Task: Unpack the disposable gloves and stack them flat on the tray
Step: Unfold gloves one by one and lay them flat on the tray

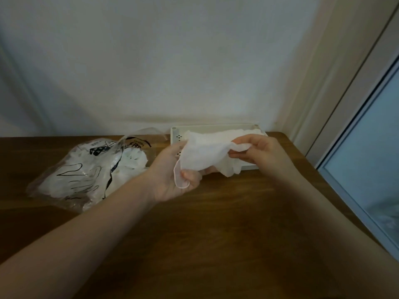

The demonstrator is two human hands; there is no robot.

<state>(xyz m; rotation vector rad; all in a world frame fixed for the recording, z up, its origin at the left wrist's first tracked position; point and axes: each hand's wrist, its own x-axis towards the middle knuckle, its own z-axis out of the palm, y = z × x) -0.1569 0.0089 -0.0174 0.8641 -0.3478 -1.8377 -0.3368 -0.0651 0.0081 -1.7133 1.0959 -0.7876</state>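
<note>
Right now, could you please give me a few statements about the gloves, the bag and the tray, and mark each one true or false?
1. Both hands hold one translucent disposable glove above the table. True: the left hand grips its cuff end and the right hand pinches the other end.
2. The clear plastic glove bag lies to the right of the tray. False: it lies to the left of the white tray.
3. The tray sits at the back of the wooden table, near the wall. True.
4. The bag is empty. False: white gloves still show inside it.
5. The tray is round. False: it is rectangular.
</note>
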